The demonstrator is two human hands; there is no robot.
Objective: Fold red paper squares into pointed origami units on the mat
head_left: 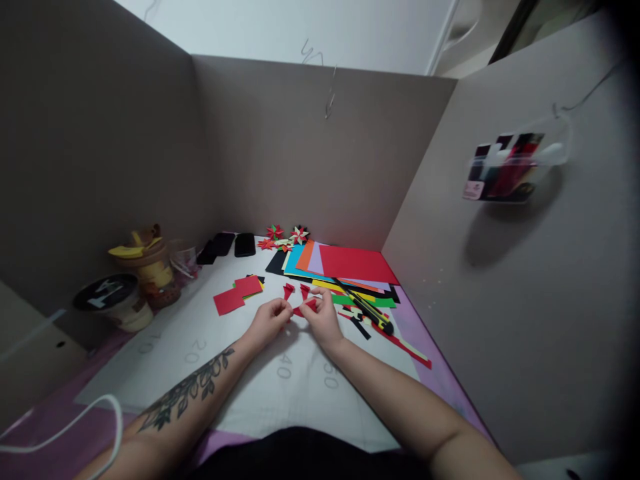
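Observation:
Between my two hands is a small folded red paper piece (308,307), its far side showing past the fingertips. My left hand (271,319) pinches it from the left, thumb and forefinger pressed together. From the right, my right hand (323,320) pinches it the same way, fingers bent. Just beyond the hands stand two red folded paper points (289,291); I cannot tell whether they belong to the held piece. Left of the hands lie red paper squares (230,301), with yellow and black paper under them.
Coloured sheets (357,263) are stacked at the back right. A yellow-black utility knife (373,315) lies over paper strips (407,348). Folded paper stars (299,235) and a black phone-like slab (245,245) sit at the back. Tubs (117,303) stand left; grey walls (320,153) enclose the table.

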